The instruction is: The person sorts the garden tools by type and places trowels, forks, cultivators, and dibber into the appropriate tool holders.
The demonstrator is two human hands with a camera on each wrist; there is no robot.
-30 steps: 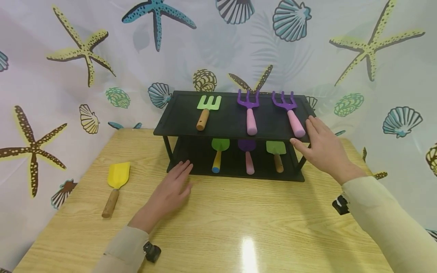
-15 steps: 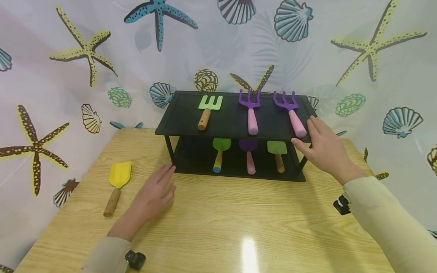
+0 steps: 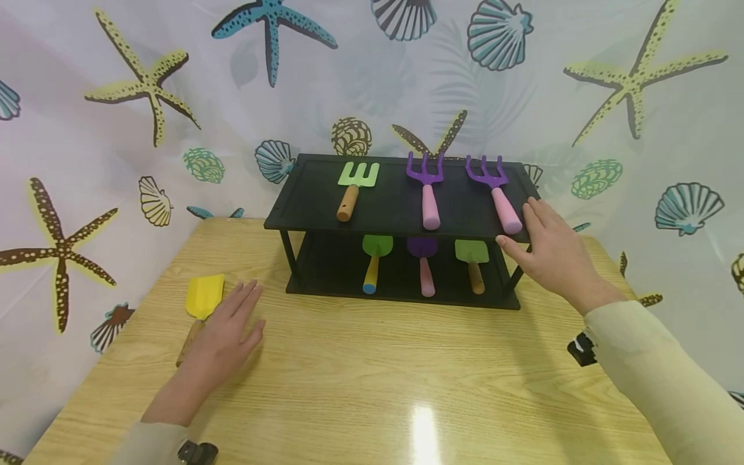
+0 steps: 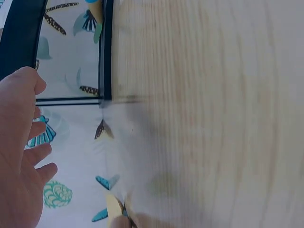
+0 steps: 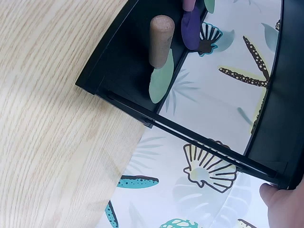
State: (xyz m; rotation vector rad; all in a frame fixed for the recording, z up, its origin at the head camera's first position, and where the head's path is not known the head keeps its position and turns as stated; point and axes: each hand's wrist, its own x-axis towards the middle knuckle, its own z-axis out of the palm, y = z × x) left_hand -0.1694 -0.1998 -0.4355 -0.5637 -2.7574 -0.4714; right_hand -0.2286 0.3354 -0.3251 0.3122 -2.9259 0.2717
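Observation:
My left hand (image 3: 223, 332) is over the table at the left, fingers extended, partly covering the wooden handle of a yellow toy shovel (image 3: 205, 296). Nothing shows in its grasp. My right hand (image 3: 552, 255) rests on the right front corner of a black two-tier rack (image 3: 383, 213), fingers along its end and thumb at the front edge. On the top tier lie a light green hand fork (image 3: 357, 175) and two purple forks with pink handles (image 3: 429, 205) (image 3: 506, 210). Below lie a green trowel (image 3: 376, 247), a purple trowel (image 3: 426, 278) and a light green spade (image 3: 472, 250).
The wooden table (image 3: 372, 374) extends in front of the rack and to both sides. Behind it hangs a white cloth (image 3: 372, 84) printed with starfish and shells. Thin black posts (image 3: 289, 255) hold up the rack's top tier.
My left hand has moved left from the rack's lower front corner to the yellow shovel's handle. My right hand has stayed at the rack's corner, and the tools lie as before.

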